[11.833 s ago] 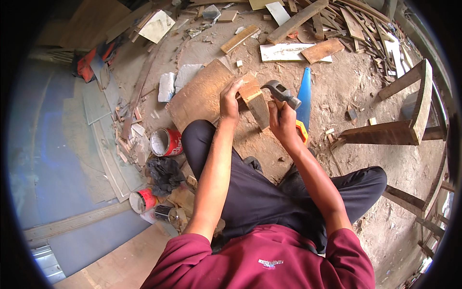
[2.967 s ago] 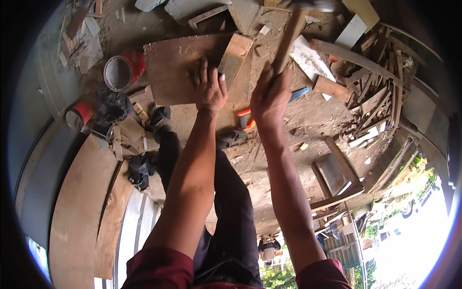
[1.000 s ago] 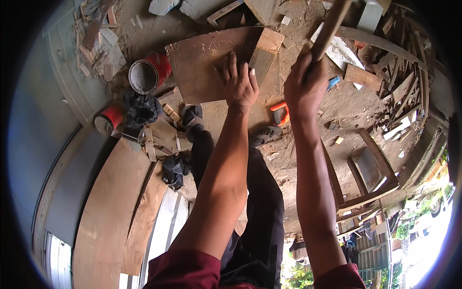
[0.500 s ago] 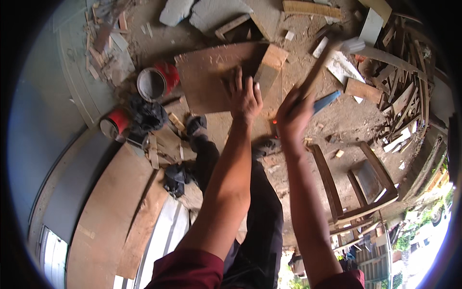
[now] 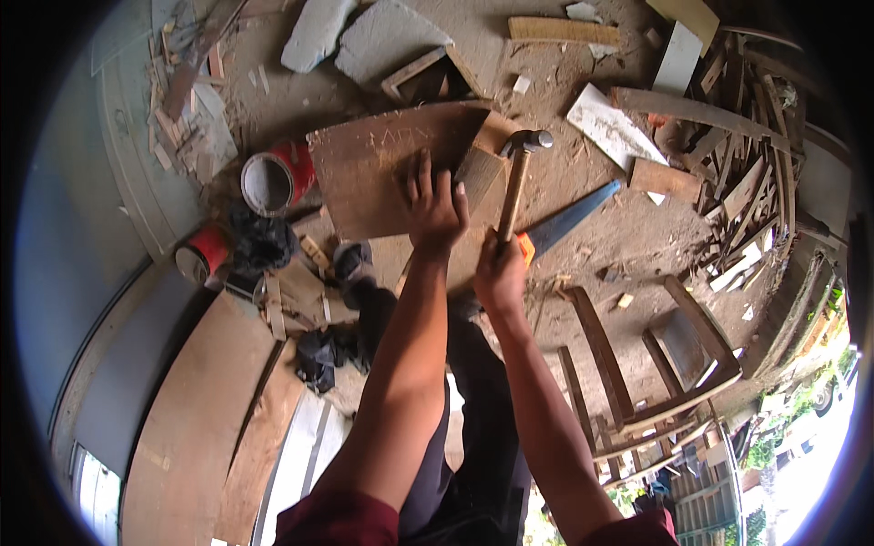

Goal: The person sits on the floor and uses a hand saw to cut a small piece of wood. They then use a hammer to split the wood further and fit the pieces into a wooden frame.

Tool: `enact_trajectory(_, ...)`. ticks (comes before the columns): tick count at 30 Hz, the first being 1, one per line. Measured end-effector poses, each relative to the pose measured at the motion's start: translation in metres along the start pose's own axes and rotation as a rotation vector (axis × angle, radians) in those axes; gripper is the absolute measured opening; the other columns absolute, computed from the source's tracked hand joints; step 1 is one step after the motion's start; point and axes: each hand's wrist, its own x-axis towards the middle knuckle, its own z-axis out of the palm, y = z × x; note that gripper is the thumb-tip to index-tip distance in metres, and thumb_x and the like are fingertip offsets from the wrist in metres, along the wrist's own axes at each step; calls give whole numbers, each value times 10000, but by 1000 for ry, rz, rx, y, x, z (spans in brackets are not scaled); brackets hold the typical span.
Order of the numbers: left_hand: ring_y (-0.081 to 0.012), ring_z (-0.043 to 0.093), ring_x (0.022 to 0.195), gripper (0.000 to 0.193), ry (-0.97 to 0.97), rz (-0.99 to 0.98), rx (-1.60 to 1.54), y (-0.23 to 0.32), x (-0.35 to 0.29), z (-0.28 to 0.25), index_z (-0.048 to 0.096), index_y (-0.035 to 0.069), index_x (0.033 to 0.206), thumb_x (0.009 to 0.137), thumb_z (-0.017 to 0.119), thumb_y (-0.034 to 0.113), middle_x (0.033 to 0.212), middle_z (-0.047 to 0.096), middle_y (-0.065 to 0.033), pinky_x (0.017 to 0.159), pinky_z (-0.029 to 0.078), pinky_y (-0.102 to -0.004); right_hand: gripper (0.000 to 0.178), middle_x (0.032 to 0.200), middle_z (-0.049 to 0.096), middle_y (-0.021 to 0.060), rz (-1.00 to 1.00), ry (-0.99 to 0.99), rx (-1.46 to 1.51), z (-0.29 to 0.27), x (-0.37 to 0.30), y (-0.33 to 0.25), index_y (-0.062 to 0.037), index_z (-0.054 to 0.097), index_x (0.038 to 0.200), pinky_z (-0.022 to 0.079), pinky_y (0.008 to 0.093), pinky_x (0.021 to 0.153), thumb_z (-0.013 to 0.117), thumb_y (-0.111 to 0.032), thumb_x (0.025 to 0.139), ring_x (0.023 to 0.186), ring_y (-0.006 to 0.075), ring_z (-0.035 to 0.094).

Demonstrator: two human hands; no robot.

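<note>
My right hand (image 5: 500, 278) is wrapped round the wooden handle of a hammer (image 5: 515, 187). Its metal head stands close to the right end of a wooden block; whether they touch I cannot tell. My left hand (image 5: 435, 207) lies on a brown wooden board (image 5: 360, 173) with its fingers stretched out and apart. Along the board's right edge is the wooden block (image 5: 480, 175), partly covered by the board. Just beyond my right hand, a handsaw (image 5: 574, 218) with a blue blade and an orange handle lies on the ground, its handle partly hidden.
Two red buckets (image 5: 293, 170) and a black plastic bag (image 5: 262, 238) are at the left. A wooden frame (image 5: 628, 423) lies at the lower right. Scrap wood (image 5: 756, 196) is heaped at the far right, and grey slabs (image 5: 387, 45) rest at the far side.
My right hand has brought the hammer down and left, from raised at the right to beside the wooden block. My left hand stays on the board; the whole view has shifted slightly.
</note>
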Motion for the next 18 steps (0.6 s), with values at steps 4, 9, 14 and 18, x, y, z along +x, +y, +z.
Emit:
enact_trajectory(4, -416, 323, 1360, 295, -34, 2, 34, 2, 5, -5, 571, 59, 1058, 930, 479, 307, 1449, 375, -214, 1127, 150, -655, 266, 628, 571, 230, -19, 72, 49, -47, 37, -61, 47, 524, 916, 438, 409, 505, 534, -212, 977, 539, 356, 591)
enact_trajectory(9, -416, 325, 1361, 307, -24, 27, 33, 7, 6, -5, 574, 43, 1054, 927, 487, 309, 1445, 377, -224, 1125, 140, -662, 176, 700, 551, 236, -271, 350, 156, -19, 29, -44, 46, 497, 934, 451, 405, 584, 528, -126, 957, 616, 318, 584)
enact_trajectory(14, -459, 348, 1324, 339, -60, 85, 94, -1, 2, -6, 539, 27, 1091, 959, 434, 321, 1443, 358, -272, 1104, 151, -674, 288, 622, 538, 214, 109, 3, 194, -25, 2, -2, 43, 550, 917, 450, 428, 549, 489, -226, 1001, 581, 318, 594)
enact_trajectory(18, -439, 349, 1331, 388, -48, 93, 72, -2, 4, -1, 544, 43, 1075, 938, 470, 398, 1463, 353, -244, 1111, 129, -678, 278, 601, 453, -44, 160, 161, 578, -75, 28, -25, -50, 499, 850, 348, 266, 437, 510, -271, 1019, 490, 65, 441)
